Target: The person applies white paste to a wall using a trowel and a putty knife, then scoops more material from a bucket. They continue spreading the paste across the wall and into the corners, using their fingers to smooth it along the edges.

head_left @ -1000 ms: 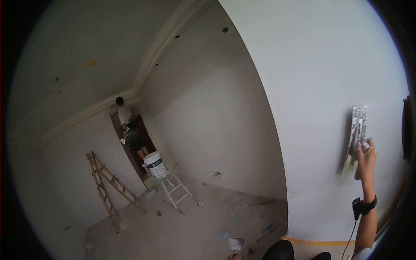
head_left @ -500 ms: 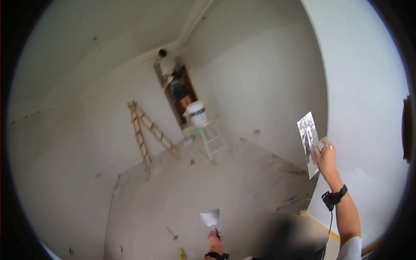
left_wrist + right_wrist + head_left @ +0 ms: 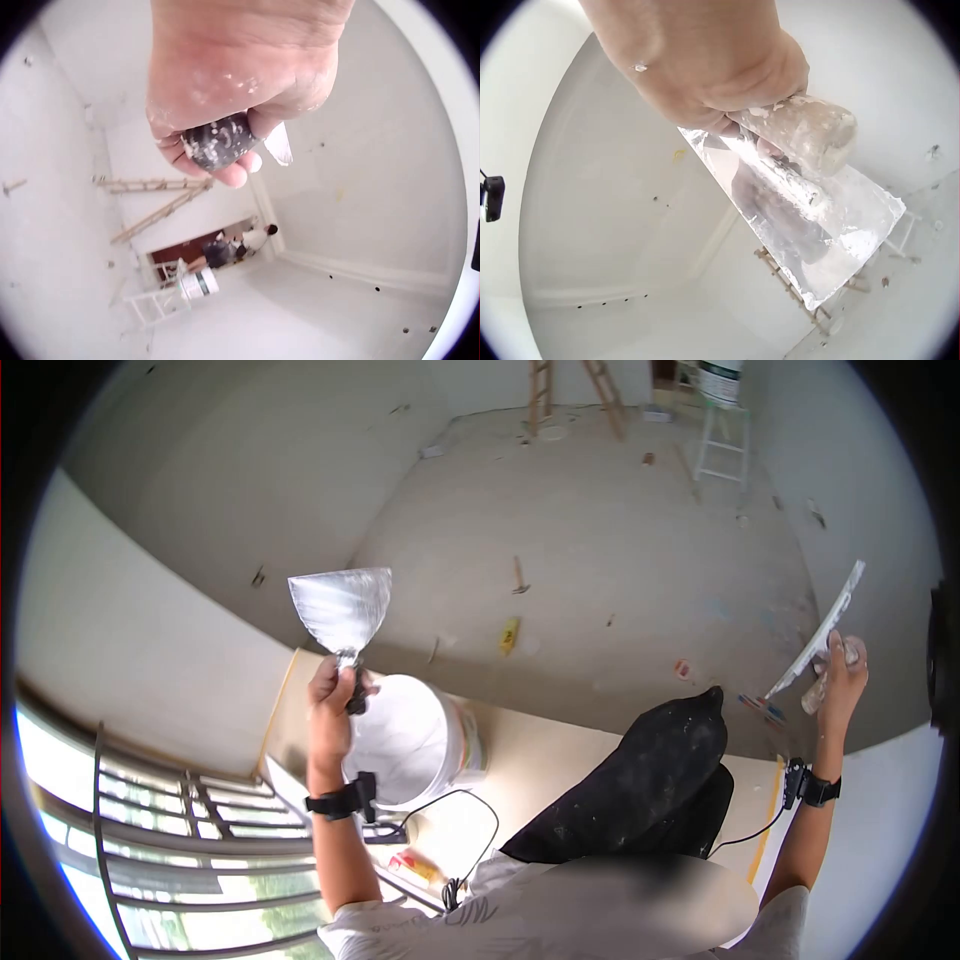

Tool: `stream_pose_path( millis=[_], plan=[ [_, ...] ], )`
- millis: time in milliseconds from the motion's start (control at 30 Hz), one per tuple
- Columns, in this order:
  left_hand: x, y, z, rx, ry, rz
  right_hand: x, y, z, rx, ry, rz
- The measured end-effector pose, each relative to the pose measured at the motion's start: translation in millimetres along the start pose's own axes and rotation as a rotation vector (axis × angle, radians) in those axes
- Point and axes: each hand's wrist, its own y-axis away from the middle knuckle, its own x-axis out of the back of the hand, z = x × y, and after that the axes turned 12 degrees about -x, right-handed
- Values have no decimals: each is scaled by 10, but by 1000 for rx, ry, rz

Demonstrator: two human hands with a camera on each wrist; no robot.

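Observation:
My left hand (image 3: 332, 710) grips the black handle (image 3: 220, 142) of a wide putty knife (image 3: 343, 607), its blade pointing up, beside a white bucket (image 3: 400, 740) of pale material. In the left wrist view the fingers curl round the speckled handle. At the right, my right hand (image 3: 843, 685) holds a plaster-crusted trowel handle (image 3: 810, 135); the trowel's metal plate (image 3: 818, 640) stands nearly edge-on in the head view. The right wrist view shows the flat plate (image 3: 780, 217) with white smears.
A window grille (image 3: 200, 850) lies at the lower left. On the floor (image 3: 460, 540) are a hammer (image 3: 519, 575) and a yellow item (image 3: 509, 636). Wooden ladder (image 3: 541, 395), white stepladder (image 3: 722, 450) with bucket (image 3: 719, 382) stand farther off; another person (image 3: 255, 238) is near the doorway.
The view has swung down and left, bringing the near bucket and window grille into sight. My left hand with the putty knife has risen; the trowel is away from the near right wall.

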Motion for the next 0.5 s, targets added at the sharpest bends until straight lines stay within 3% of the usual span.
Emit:
stream_pose_path(
  millis=[100, 233, 267, 367, 433, 467, 500],
  plan=[
    [415, 195, 421, 142, -332, -98, 140, -220, 345, -35, 59, -65],
    [774, 430, 526, 409, -432, -233, 185, -354, 713, -41, -46, -103],
    [850, 451, 398, 465, -468, -226, 200, -294, 697, -68, -17, -90],
    [1073, 419, -175, 782, -760, -434, 270, -133, 634, -101, -12, -56],
    [1058, 337, -735, 959, -1108, -624, 282, -247, 796, -98, 6, -54],
    [1061, 387, -938, 752, -1336, -731, 317, -267, 829, -120, 19, -45],
    [1061, 389, -1090, 755, -1330, -739, 352, -261, 805, -121, 28, -43]
  ],
)
